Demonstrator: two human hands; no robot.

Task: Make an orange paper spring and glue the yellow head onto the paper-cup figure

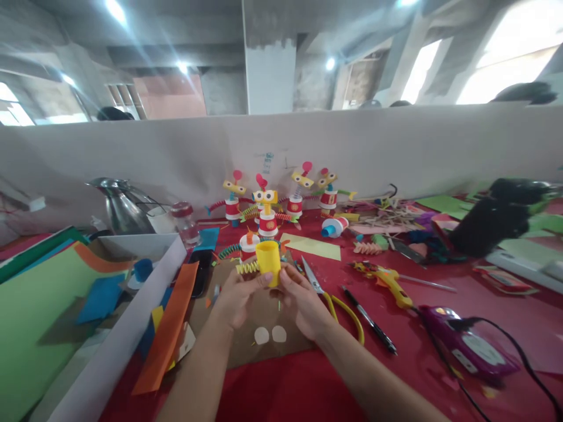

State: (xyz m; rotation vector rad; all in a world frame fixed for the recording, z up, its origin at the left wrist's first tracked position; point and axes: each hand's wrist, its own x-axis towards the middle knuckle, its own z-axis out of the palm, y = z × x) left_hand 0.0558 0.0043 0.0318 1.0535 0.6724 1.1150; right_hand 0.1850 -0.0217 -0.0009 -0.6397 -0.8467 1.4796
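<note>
A yellow paper tube [268, 258] stands upright between my two hands, its open end facing up. My left hand [237, 296] pinches the tube's left side near its lower part. On the opposite side, the thumb and fingers of my right hand [301, 302] close on it. A pale yellow pleated paper strip [247, 268] shows just above my left hand; whether it is attached or held cannot be made out. Below lies a brown cardboard sheet [246, 351] with two white paper rounds [261, 335]. Behind the tube sits a red and white paper cup [248, 247].
Several paper-cup figures [267, 223] stand along the back. On the right are yellow-handled scissors [313, 275], a pen [369, 319], a yellow glue gun [391, 284] and a purple corded device [472, 346]. A white box [109, 340], orange strip [169, 328] and metal jug [123, 208] stand left.
</note>
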